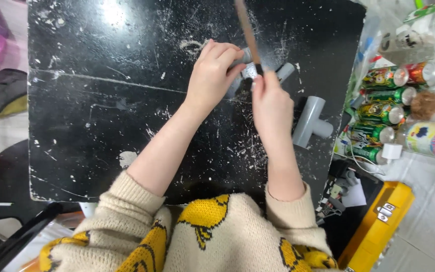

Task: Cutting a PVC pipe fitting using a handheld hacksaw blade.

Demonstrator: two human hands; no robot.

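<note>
- A grey plastic T-shaped pipe fitting was left on the scratched black tabletop.
- A long brown tool was gripped by the right hand.
- A small grey pipe piece was clasped by the left hand against the tabletop.

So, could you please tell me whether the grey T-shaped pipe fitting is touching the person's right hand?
Apart. The head view shows the grey T-shaped fitting lying on the black table, with a clear strip of tabletop between it and the right hand.
</note>
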